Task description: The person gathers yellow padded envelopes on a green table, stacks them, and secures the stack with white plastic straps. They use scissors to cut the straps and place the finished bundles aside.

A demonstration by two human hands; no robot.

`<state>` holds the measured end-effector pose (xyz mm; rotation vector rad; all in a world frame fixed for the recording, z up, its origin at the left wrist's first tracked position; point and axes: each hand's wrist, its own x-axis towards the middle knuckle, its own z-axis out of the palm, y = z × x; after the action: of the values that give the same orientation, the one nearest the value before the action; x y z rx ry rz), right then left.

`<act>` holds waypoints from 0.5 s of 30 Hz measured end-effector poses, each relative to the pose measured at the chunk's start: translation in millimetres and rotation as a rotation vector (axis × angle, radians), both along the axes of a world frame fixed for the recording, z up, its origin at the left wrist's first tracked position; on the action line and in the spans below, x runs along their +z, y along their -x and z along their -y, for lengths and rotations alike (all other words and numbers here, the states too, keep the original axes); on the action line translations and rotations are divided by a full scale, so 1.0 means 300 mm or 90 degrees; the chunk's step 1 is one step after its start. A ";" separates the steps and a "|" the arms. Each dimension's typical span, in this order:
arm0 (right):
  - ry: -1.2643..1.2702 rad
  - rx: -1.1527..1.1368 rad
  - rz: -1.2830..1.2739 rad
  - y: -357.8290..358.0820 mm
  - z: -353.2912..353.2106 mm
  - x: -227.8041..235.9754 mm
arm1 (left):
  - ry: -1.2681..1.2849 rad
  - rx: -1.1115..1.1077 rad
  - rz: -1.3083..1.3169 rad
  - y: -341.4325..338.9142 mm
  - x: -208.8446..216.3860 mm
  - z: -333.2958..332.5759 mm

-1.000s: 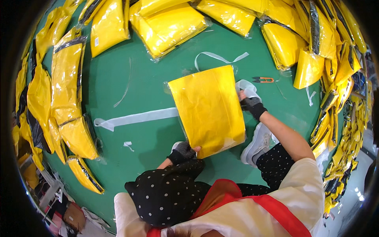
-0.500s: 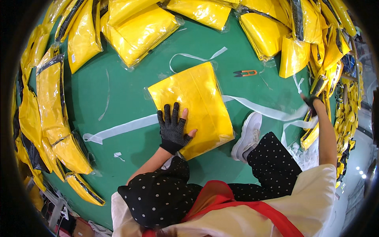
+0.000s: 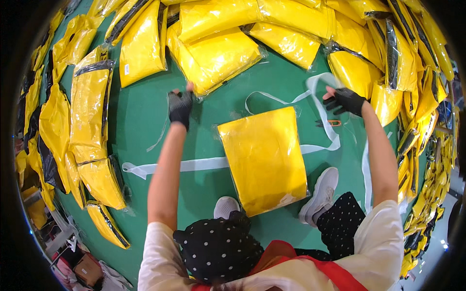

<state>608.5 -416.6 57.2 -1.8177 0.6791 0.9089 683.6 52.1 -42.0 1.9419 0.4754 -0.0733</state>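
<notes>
Packet's near end is flanked by pale shoes [image 3: 320, 194]. Clear-wrapped yellow packet [image 3: 264, 162] is laid flat on green floor [image 3: 136, 116], with white ribbon [image 3: 204, 164] passed beneath; packet could be skewed if ribbon is tugged from one side. Orange-handled snips [image 3: 335, 123] are overlapped by ribbon; snagging could be caused by a pull. Right hand [image 3: 343, 101] is held near ribbon's loop, fingers curled; pinch cannot be told. Left hand [image 3: 180, 107]: fingers bent, grip cannot be told; wrapped bundles [image 3: 223, 53] just beyond could be knocked by overreach.
</notes>
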 end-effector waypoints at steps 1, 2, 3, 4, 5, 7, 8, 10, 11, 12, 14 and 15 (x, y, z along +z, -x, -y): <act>-0.103 -0.034 -0.064 0.048 0.078 0.007 | 0.221 0.008 -0.128 -0.063 0.023 0.026; -0.128 -0.059 -0.095 0.149 0.260 -0.023 | 0.405 0.044 -0.277 -0.129 0.051 0.061; -0.160 -0.204 -0.186 0.215 0.346 0.039 | 0.560 0.021 -0.292 -0.166 0.021 0.043; -0.128 -0.254 -0.200 0.274 0.422 0.107 | 0.616 0.026 -0.227 -0.209 -0.082 -0.017; -0.036 -0.282 -0.201 0.392 0.537 0.174 | 0.642 0.024 -0.204 -0.226 -0.099 0.023; 0.200 -0.252 -0.259 0.661 0.736 0.314 | 0.678 0.018 -0.164 -0.224 -0.089 0.099; 0.337 -0.152 -0.318 0.772 0.797 0.367 | 0.664 0.004 -0.128 -0.239 -0.078 0.108; 0.549 0.139 -0.421 0.902 0.823 0.398 | 0.643 -0.017 -0.078 -0.249 -0.077 0.078; 0.578 0.247 -0.400 0.918 0.795 0.366 | 0.632 -0.023 -0.059 -0.224 -0.079 0.058; 0.571 0.316 -0.344 0.908 0.721 0.308 | 0.652 -0.021 -0.087 -0.201 -0.056 0.033; 0.504 0.331 -0.129 0.829 0.520 0.166 | 0.689 -0.048 -0.085 -0.132 -0.011 -0.023; 0.477 0.300 -0.066 0.787 0.427 0.087 | 0.715 -0.090 -0.062 -0.087 0.013 -0.041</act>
<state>372.3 -544.8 83.2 -2.6891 0.7270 1.1532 709.8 64.4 -38.1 0.8612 0.2552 -0.4308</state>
